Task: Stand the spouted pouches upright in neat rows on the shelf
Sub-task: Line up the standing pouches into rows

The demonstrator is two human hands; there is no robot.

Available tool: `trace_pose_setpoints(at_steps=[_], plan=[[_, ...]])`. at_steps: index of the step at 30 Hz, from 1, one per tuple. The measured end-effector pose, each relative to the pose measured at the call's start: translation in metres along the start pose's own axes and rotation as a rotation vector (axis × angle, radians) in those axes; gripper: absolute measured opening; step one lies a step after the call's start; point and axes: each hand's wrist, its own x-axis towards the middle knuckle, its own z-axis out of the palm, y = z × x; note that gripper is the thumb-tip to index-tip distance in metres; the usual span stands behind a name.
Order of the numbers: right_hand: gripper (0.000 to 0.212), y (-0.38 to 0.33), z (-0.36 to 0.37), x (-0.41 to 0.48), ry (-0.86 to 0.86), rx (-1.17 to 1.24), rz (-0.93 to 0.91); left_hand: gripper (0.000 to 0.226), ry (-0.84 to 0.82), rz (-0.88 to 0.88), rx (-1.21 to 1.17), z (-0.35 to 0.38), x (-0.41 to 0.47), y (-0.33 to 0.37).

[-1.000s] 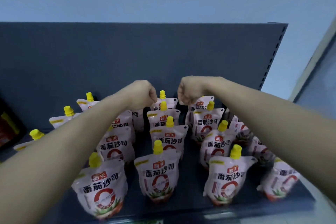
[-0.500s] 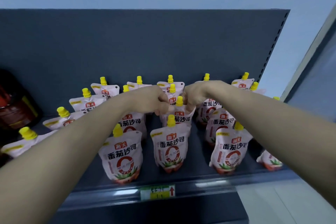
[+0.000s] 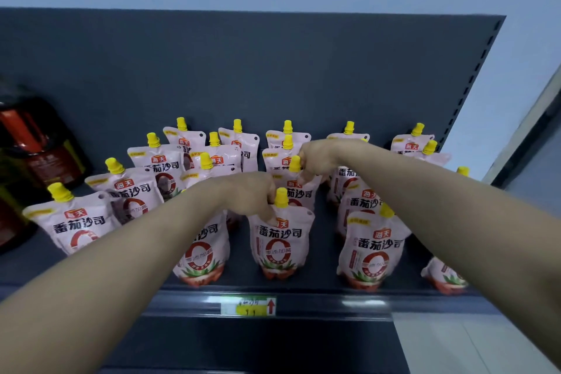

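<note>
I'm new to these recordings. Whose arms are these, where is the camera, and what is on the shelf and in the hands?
No machine here: a person works with bare hands, filmed by one camera worn on their head, looking forward and down. On the dark shelf stand rows of pink, yellow-capped spouted pouches; dark bottles sit at the left. The left hand grips the front pouch by its top; the right hand pinches the second pouch, just behind, also at its top.
</note>
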Motion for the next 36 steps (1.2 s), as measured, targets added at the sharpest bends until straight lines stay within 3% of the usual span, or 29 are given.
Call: trace_pose_setpoints(at_steps=[2,5,10,17,22,28,30,32,36], plan=[[0.022,-0.001,0.0,0.0,-0.001,-0.015,-0.014,0.012,-0.021,0.012,-0.001,0.001,-0.003,0.004],[0.024,-0.002,0.0,-0.002,-0.016,-0.03,-0.035,0.023,-0.035,-0.01,-0.015,0.003,-0.006,0.009],[0.032,-0.004,-0.001,-0.006,-0.05,0.021,-0.055,0.008,-0.04,-0.016,-0.008,0.004,-0.007,0.012],[0.032,-0.005,0.002,-0.01,-0.071,0.088,-0.045,0.018,-0.103,-0.022,-0.014,-0.003,-0.017,0.01],[0.032,-0.009,0.001,-0.013,-0.063,0.071,-0.033,0.04,-0.139,-0.024,-0.115,-0.016,-0.026,0.004],[0.032,-0.009,-0.006,-0.019,-0.1,0.014,-0.024,0.043,0.088,-0.037,-0.166,-0.026,-0.02,-0.009],[0.037,-0.002,-0.019,-0.02,-0.097,0.102,-0.02,0.04,0.188,-0.028,-0.173,-0.029,-0.016,-0.013],[0.04,0.003,-0.033,-0.022,-0.016,0.176,-0.006,0.033,0.274,-0.021,-0.172,-0.034,-0.01,-0.016],[0.031,0.011,-0.048,-0.014,0.272,0.098,0.027,0.023,0.465,-0.003,-0.089,-0.047,0.006,-0.017]])
